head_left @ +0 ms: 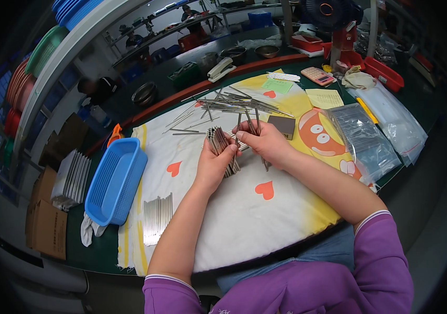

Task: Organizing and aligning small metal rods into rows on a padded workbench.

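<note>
While the left hand (214, 165) is closed around a bundle of thin metal rods (222, 146), gripping it from below with the rods fanned upward, the right hand (265, 142) pinches a few more rods between its fingertips just beside the bundle. Both hands hover over a white cloth (244, 220) with red hearts, near its middle. A loose pile of rods (234, 104) lies on the cloth beyond the hands, with a small dark block (282, 126) just right of them. A neat row of rods (157, 219) lies at the cloth's left edge, beside a blue basket (115, 180). Clear plastic bags (370, 138) lie well to the right, and a pink calculator (317, 76) sits farther back
</note>
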Demonstrator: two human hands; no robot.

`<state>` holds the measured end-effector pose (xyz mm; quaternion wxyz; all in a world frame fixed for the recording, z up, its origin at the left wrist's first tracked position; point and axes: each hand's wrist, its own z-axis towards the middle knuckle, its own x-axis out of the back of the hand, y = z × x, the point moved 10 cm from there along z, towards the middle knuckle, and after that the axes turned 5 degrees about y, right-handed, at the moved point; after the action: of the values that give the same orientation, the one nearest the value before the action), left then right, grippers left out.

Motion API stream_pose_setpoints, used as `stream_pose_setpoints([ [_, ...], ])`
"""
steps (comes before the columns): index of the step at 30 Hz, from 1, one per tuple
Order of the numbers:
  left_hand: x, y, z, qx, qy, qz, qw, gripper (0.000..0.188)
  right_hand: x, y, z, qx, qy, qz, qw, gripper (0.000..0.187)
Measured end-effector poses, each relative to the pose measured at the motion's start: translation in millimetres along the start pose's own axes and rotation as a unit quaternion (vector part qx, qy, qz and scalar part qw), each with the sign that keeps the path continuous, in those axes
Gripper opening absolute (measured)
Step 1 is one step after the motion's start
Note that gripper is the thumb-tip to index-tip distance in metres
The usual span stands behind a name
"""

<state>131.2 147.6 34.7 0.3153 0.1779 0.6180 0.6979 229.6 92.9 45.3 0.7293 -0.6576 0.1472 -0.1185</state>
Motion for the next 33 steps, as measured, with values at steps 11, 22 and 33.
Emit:
stream_pose_setpoints([
  [11, 3, 1, 1, -0.010, 0.011, 0.007, 1.000, 0.020, -1, 3, 3, 0.000, 0.000, 0.017, 1.000, 0.020],
  [22, 4, 2, 1, -0.016, 0.028, 0.025, 0.999, 0.020, 0, 12, 3, -0.045, -0.008, 0.060, 0.997, 0.019],
  [33, 3, 0, 2, -0.029, 0.020, 0.036, 0.999, 0.019, 11, -7, 11, -0.018, -0.011, 0.044, 0.999, 0.020],
])
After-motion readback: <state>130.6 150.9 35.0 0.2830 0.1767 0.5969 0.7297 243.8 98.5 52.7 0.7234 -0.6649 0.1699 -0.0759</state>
